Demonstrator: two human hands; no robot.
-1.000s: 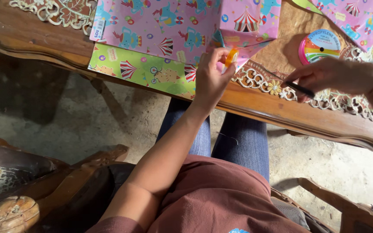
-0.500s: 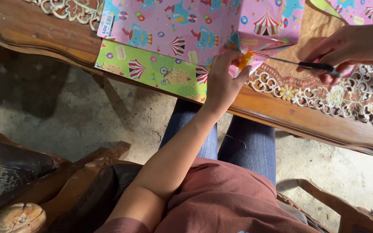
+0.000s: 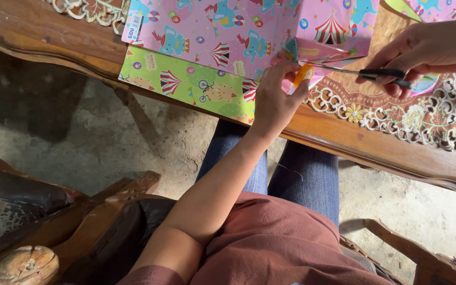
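The tape roll [image 3: 302, 75], small and orange, is sitting pinched between the thumb and fingers of the left hand [image 3: 274, 100] at the near edge of the desk [image 3: 344, 140], just below the corner of the wrapped box [image 3: 336, 29]. At three o'clock from it, the right hand [image 3: 428, 50] is closing around the dark handles of the scissors [image 3: 368, 73], whose thin blades are pointing toward nine o'clock and reaching right up to the tape roll; whether the blades are touching a strip of tape is hard to tell, since any strip is probably too thin and clear to show.

The desk is dark carved wood with a curved edge, and a lacy cream table runner [image 3: 423, 119] with flower patterns is lying under the right hand. A pink sheet of wrapping paper [image 3: 212, 31] with circus tents and elephants is spreading toward eleven o'clock, overlapping a green sheet [image 3: 186, 84] that is hanging slightly over the desk edge. Below the desk, a rough grey concrete floor [image 3: 106, 142] is showing, with a carved wooden chair [image 3: 54, 232] at seven o'clock. The box top and the far paper are running out of frame at twelve o'clock, and the right wrist is cut off at the right border.
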